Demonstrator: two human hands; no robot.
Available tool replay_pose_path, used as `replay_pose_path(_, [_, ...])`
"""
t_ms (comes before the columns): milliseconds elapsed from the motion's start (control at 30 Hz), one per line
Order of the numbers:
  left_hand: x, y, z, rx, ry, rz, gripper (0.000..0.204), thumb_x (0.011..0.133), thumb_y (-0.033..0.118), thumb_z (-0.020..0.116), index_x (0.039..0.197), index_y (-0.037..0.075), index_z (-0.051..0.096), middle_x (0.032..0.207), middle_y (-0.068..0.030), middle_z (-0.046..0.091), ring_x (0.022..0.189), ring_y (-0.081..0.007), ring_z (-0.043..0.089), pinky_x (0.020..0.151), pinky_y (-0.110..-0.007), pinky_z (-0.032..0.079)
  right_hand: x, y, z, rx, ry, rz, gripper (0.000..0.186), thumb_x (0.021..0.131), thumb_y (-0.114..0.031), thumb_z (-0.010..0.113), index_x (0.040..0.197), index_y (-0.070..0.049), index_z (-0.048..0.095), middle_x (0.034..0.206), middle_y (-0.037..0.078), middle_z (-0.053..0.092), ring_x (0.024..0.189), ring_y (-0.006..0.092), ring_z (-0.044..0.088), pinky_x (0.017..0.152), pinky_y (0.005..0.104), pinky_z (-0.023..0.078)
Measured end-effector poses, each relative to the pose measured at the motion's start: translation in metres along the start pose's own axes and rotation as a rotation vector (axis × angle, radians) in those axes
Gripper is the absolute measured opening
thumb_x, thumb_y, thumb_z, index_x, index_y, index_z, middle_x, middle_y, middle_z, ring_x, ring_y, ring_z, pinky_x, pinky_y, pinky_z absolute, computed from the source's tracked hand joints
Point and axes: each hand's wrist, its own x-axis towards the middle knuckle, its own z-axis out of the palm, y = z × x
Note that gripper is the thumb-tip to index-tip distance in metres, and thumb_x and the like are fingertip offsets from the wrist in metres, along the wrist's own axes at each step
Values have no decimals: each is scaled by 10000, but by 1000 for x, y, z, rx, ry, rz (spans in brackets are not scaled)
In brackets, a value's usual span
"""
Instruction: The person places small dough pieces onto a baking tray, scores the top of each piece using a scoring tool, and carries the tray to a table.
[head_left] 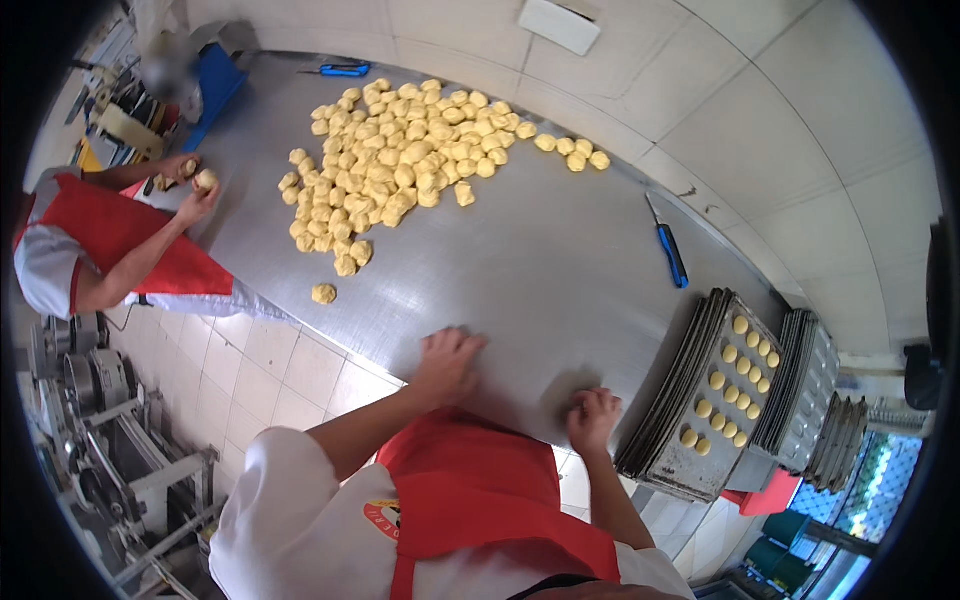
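While dough lumps (405, 152) lie left, stacked trays (712, 400) stand right.

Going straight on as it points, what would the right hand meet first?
Across the steel table, the right hand would likely first meet the dough pile near its right end; the hand's height is unclear.

The dough balls (415, 150) are pale yellow, and the small rounds (717, 381) share that yellow against a grey tray (678, 468) with brownish stains. The desk (520, 260) is silver-grey. The knife (674, 258) has a blue and black handle. A plain red apron (480, 490) covers a white shirt (275, 510) with a red-and-yellow badge (382, 516). Off-white wall tiles (640, 90) carry a grid of thin darker lines. The box (765, 498) is bright red, the buckets (780, 565) dark green, and the window (885, 482) blue, lattice-patterned.
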Motion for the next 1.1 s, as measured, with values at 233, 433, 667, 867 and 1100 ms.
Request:
replay_pose_path(233, [158,-41,14,-47,34,354,266,1010,209,668,1254,104,679,1040,-160,701,1058,-400,649,915,-561,508,126,17,54,16,25,-240,164,1019,-151,656,1162,-130,732,1067,120,716,1030,371,645,924,514,480])
replay_pose_path(433, [61,-80,7,20,34,156,256,918,174,714,1147,61,690,1001,-176,689,1013,-423,648,889,-554,512,35,52,40,-4,62,-89,290,1041,-107,625,1317,-66,705,1162,190,726,1079,422,643,995,551,479])
replay_pose_path(667, [141,-19,8,50,71,438,351,993,245,685,1314,102,665,1097,-132,665,1147,-339,624,976,-504,489,98,-15,72,-34,24,-203,270,1007,-202,673,1254,-98,709,1114,162,715,1034,399,639,949,570,466])
replay_pose_path(867, [116,-89,13,-13,200,359,254,961,177,707,1203,102,683,972,-113,651,1094,-344,625,954,-485,488,57,96,60,4,5,-58,311,1027,-97,661,1332,-84,717,1192,150,752,1078,381,686,936,525,514])
replay_pose_path(1100, [106,3,29,5,233,404,265,952,242,717,1171,98,683,1047,-118,679,1111,-364,625,986,-527,483,53,-20,63,-38,47,-179,328,1046,-139,602,1355,-91,703,1138,168,720,1053,409,662,946,543,487])
